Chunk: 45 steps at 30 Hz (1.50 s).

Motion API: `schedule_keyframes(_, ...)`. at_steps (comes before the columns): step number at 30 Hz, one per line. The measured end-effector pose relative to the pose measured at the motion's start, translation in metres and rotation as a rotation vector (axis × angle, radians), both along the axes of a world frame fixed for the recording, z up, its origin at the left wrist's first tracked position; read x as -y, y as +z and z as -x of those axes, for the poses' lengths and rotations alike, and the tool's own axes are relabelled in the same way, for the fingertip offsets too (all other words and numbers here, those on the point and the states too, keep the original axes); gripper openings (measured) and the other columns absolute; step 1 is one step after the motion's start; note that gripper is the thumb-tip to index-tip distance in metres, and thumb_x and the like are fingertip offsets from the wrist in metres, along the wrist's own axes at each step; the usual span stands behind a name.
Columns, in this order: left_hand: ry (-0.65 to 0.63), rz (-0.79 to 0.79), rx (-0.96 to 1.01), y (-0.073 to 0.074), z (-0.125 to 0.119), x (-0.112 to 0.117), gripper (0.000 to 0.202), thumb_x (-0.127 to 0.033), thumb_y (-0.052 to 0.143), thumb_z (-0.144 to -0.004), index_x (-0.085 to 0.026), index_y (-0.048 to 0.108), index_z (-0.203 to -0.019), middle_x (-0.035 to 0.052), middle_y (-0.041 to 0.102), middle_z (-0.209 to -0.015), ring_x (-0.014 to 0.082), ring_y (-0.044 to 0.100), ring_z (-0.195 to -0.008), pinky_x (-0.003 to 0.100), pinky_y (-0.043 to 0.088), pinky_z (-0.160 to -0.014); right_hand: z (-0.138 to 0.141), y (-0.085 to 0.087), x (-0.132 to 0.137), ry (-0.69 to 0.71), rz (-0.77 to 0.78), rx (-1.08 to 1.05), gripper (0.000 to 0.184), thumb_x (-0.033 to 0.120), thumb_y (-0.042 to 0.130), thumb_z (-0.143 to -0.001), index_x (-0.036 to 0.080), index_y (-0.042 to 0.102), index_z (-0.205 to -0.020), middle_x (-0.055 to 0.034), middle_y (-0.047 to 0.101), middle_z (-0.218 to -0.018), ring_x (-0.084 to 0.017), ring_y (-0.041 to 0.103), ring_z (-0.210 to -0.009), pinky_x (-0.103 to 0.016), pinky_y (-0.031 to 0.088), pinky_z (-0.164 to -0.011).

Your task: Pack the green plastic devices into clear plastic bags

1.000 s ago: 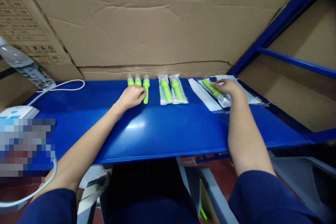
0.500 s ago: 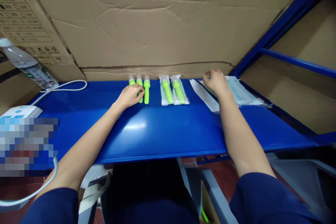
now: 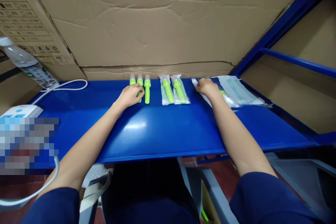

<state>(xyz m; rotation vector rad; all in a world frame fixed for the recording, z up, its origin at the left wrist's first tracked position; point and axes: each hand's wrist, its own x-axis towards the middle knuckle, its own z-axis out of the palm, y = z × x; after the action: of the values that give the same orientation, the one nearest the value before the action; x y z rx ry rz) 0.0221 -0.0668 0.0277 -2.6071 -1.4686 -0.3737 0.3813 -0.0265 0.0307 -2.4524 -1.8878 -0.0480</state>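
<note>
Three bright green sticks with clear caps lie side by side on the blue table; the right one (image 3: 147, 92) is uncovered. My left hand (image 3: 130, 95) rests over the other two, its fingers curled round the middle green stick (image 3: 140, 81). Two more green sticks lie in clear pouches, a left pouch (image 3: 167, 91) and a right pouch (image 3: 180, 91). Farther right, my right hand (image 3: 208, 86) has its fingers closed at the left edge of a white pouch (image 3: 194, 81). Another clear pouch with a green part (image 3: 226, 96) shows partly behind my right wrist.
Flat pale pouches (image 3: 237, 89) lie at the right end of the blue table (image 3: 162, 133). Cardboard (image 3: 157, 24) stands behind. To the left are a water bottle (image 3: 31, 66), a white power strip (image 3: 22, 112) and its cable. A blue frame rises at right.
My right hand has moved left across the white pouch, uncovering a green part behind the wrist. My left hand stays over the green sticks.
</note>
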Motion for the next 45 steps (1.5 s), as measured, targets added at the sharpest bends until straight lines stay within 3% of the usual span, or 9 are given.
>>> schedule_keyframes(8,-0.009,-0.016,0.048,0.0,0.0,0.001,0.033,-0.031,0.044,-0.098,-0.017,0.073,-0.102,0.0109,0.074,-0.109,0.0258,0.07,-0.104,0.035,0.05,-0.087,0.025,0.028,0.021,0.145,-0.364,0.053,0.033,0.021,0.042,-0.097,0.009,0.069,-0.111,-0.024,0.069,-0.107,-0.035,0.064,-0.105,-0.044,0.049,-0.084)
schedule_keyframes(12,0.005,0.034,0.322,0.002,0.0,-0.001,0.049,-0.045,0.034,-0.104,-0.016,0.073,-0.098,0.0115,0.077,-0.104,0.0268,0.07,-0.105,0.044,0.046,-0.101,0.064,0.029,0.038,0.622,-0.587,0.088,0.04,0.028,0.034,-0.106,0.012,0.069,-0.114,-0.0181,0.071,-0.112,-0.03,0.061,-0.109,-0.037,0.048,-0.078)
schedule_keyframes(16,-0.02,0.384,0.851,0.003,0.005,-0.009,0.08,-0.062,0.008,-0.104,-0.014,0.072,-0.11,0.0135,0.077,-0.101,0.0217,0.072,-0.096,0.033,0.055,-0.088,0.104,0.005,0.049,1.126,-0.67,0.132,0.045,0.022,0.027,-0.108,0.017,0.071,-0.11,-0.0129,0.073,-0.105,-0.022,0.065,-0.093,-0.034,0.047,-0.074)
schedule_keyframes(18,-0.052,0.556,1.001,0.004,0.011,-0.01,0.08,-0.07,0.018,-0.1,-0.012,0.069,-0.12,0.0148,0.077,-0.104,0.0223,0.073,-0.096,0.032,0.057,-0.082,0.117,-0.008,0.051,1.256,-0.651,0.129,0.046,0.018,0.025,-0.108,0.019,0.07,-0.108,-0.0106,0.072,-0.096,-0.02,0.064,-0.084,-0.033,0.045,-0.068)
schedule_keyframes(23,-0.17,0.806,1.065,0.009,0.025,-0.004,0.078,-0.049,0.081,-0.075,-0.02,0.053,-0.142,0.0151,0.066,-0.135,0.0245,0.071,-0.109,0.032,0.06,-0.083,0.126,-0.027,0.05,1.253,-0.557,0.053,0.036,0.018,0.032,-0.105,0.019,0.068,-0.104,-0.0097,0.071,-0.092,-0.018,0.063,-0.073,-0.03,0.041,-0.061)
schedule_keyframes(30,-0.209,0.819,0.956,0.017,0.034,-0.006,0.076,-0.024,0.076,-0.07,-0.017,0.053,-0.142,0.0171,0.064,-0.139,0.0232,0.072,-0.108,0.03,0.06,-0.082,0.133,-0.036,0.052,1.137,-0.566,-0.063,0.036,0.031,0.035,-0.107,0.014,0.068,-0.103,-0.0115,0.073,-0.085,-0.021,0.067,-0.074,-0.032,0.048,-0.065)
schedule_keyframes(37,-0.042,0.698,0.898,0.019,0.074,-0.016,0.076,-0.036,0.077,-0.071,-0.017,0.055,-0.142,0.0185,0.066,-0.136,0.0066,0.058,-0.054,0.019,0.035,-0.04,0.146,-0.043,0.055,1.357,-0.358,-0.241,0.046,0.039,0.045,-0.105,0.015,0.057,-0.142,-0.018,0.056,-0.148,-0.031,0.053,-0.137,-0.052,0.049,-0.105)
schedule_keyframes(41,0.051,0.647,0.844,0.014,0.093,-0.022,0.077,-0.044,0.082,-0.068,-0.017,0.06,-0.137,0.0185,0.069,-0.132,0.005,0.052,-0.049,0.017,0.027,-0.036,0.144,-0.036,0.06,1.358,-0.37,-0.266,0.038,0.035,0.045,-0.105,0.014,0.07,-0.122,-0.0158,0.071,-0.127,-0.028,0.066,-0.117,-0.047,0.052,-0.098)
schedule_keyframes(45,0.201,0.457,0.626,0.008,0.11,-0.031,0.066,-0.056,0.076,-0.071,-0.018,0.069,-0.124,0.0129,0.077,-0.114,0.0165,0.066,-0.067,0.026,0.051,-0.055,0.142,-0.027,0.066,1.369,-0.45,-0.376,0.039,0.032,0.038,-0.106,0.014,0.073,-0.111,-0.0117,0.077,-0.097,-0.022,0.071,-0.091,-0.036,0.056,-0.084)
